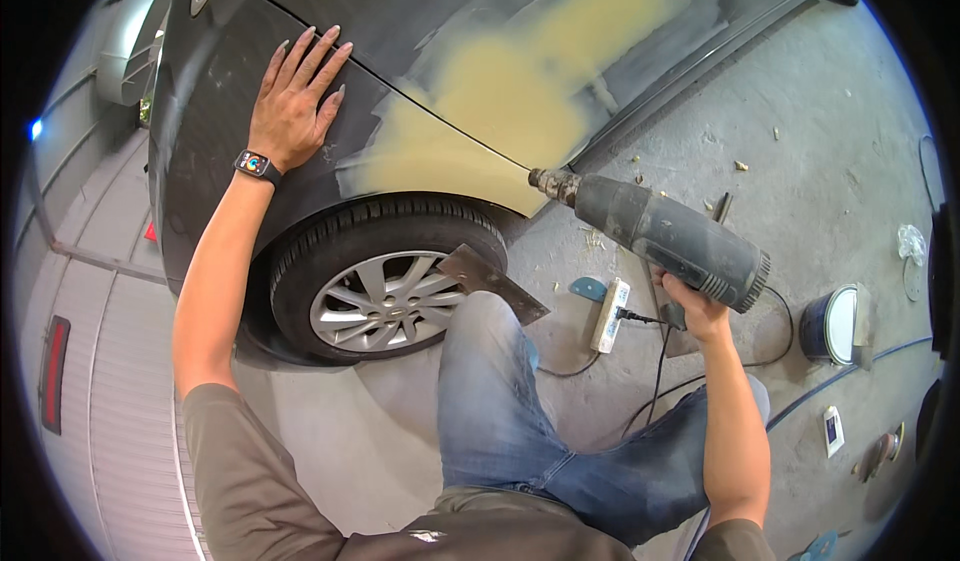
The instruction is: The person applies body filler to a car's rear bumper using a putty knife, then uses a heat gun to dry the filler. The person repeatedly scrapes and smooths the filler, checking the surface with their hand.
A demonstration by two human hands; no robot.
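My left hand (290,101) lies flat on the dark grey car fender (220,176), fingers stretched toward the panel gap. My right hand (690,306) is wrapped round the handle of a black heat gun (650,231), whose worn metal nozzle points left at the bodywork. Close to that nozzle, yellowish body filler (480,111) covers a broad patch across the fender edge and the door. Whether the nozzle touches the panel I cannot tell. Below the fender sits the car wheel (385,301), with a silver multi-spoke rim.
A flat brown plate (495,283) leans between wheel and my knee. On the concrete floor lie a white power strip (610,316) with a plugged-in cable, a blue sanding disc (588,288) and a white tube (833,431). A paint can (830,326) stands to the right, near a blue hose (815,391).
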